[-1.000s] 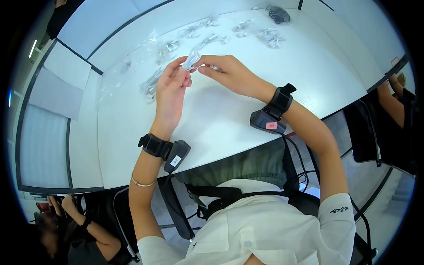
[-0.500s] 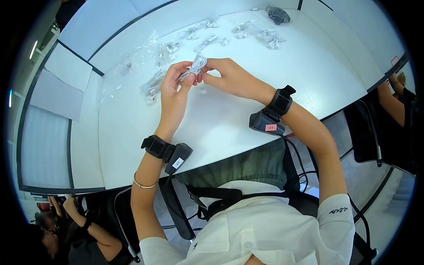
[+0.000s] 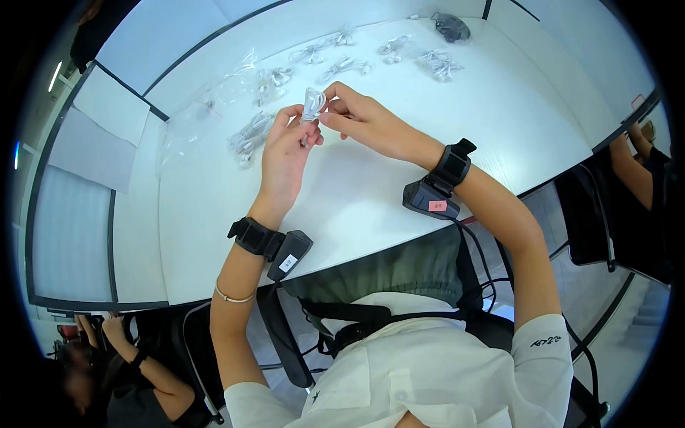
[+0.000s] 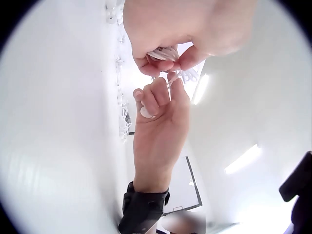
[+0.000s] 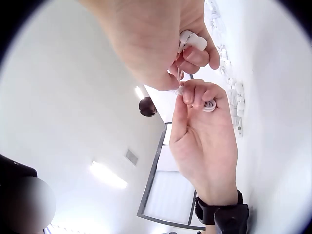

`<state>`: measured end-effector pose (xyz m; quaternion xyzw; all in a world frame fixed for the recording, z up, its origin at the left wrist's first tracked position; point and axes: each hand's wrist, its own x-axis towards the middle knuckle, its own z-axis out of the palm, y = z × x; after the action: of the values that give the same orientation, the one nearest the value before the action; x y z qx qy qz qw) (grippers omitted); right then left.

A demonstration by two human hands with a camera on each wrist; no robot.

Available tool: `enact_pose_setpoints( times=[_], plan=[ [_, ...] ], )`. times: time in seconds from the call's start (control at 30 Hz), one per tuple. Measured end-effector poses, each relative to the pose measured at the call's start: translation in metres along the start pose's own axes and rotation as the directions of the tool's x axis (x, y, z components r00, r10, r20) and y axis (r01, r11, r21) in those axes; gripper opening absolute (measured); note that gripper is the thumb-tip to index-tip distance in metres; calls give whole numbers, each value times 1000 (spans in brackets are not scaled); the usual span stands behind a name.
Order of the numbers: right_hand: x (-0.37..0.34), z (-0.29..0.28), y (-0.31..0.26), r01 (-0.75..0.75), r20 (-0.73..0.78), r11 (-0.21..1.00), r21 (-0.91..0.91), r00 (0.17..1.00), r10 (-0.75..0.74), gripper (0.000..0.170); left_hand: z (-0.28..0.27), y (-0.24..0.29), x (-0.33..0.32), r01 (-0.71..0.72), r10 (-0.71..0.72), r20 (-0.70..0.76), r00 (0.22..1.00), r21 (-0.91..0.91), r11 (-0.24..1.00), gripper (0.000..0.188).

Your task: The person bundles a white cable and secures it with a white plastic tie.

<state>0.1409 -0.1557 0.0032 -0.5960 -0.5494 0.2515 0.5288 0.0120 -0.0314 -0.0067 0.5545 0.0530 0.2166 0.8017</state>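
Observation:
Between both hands, raised over the white table, is a pair of wired earphones with its white cable wound into a looped bundle [image 3: 312,104]. My left hand [image 3: 284,153] grips the bundle, which shows between thumb and fingers in the left wrist view [image 4: 163,53]. My right hand [image 3: 374,123] meets it from the right, thumb and forefinger pinching a thin strand [image 4: 171,82] of the cable. White earbuds [image 5: 193,41] are tucked within the curled fingers of the right hand in the right wrist view. Fingertips of the two hands are very close together.
Several more white cable bundles [image 3: 342,68] lie scattered across the back of the table [image 3: 428,143], one group [image 3: 250,137] just left of my left hand. Clear plastic bags [image 3: 193,121] lie at the left. A dark bagged item [image 3: 451,27] sits at the back right near the partition.
The bundle has come slightly lower and stands more upright. My left hand shifted right and down a little; the right fingers have changed their hold near the bundle.

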Motion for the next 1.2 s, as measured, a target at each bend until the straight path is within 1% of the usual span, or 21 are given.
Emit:
enact_pose_setpoints(
  times=[0.03,0.13,0.23,0.37,0.47,0.57,0.73,0.87,0.93,1.03,1.13,1.2],
  plan=[
    [0,1,1,15,0,999,28,1000,-15,19,0,0,0,0,0,1,1000,-55,999,28],
    [1,4,2,44,-8,995,86,999,-43,18,1,2,-1,-1,0,-6,1000,-118,993,29],
    [0,3,-4,62,-20,992,107,998,-60,17,-2,1,-1,-5,7,13,1000,-158,987,30],
    [-1,3,-7,79,0,988,130,997,-80,15,-1,2,-1,-5,8,19,1000,-166,986,31],
    [2,7,-3,148,-51,973,177,989,-142,12,0,3,-2,-6,9,16,1000,-177,984,32],
    [2,3,-3,133,-39,990,50,991,-131,11,3,5,-2,-3,6,17,1000,-189,982,33],
    [1,4,-2,92,-61,996,-3,994,-92,15,0,4,-3,-5,18,53,998,-221,975,32],
    [2,4,0,84,-93,996,-34,992,-87,16,-1,4,-2,-27,35,44,998,-167,986,30],
    [1,4,-2,82,-92,996,-22,992,-84,16,-3,3,-2,-38,43,44,998,-126,991,29],
    [0,2,-6,73,-97,997,-34,992,-76,16,-5,0,0,-65,67,43,997,-62,996,25],
    [1,0,-5,65,-105,997,-42,992,-69,17,-4,1,0,-83,86,50,995,-62,995,21],
    [1,-2,-3,65,-107,997,-43,992,-69,18,-2,2,0,-88,87,20,996,9,996,20]
  ],
)
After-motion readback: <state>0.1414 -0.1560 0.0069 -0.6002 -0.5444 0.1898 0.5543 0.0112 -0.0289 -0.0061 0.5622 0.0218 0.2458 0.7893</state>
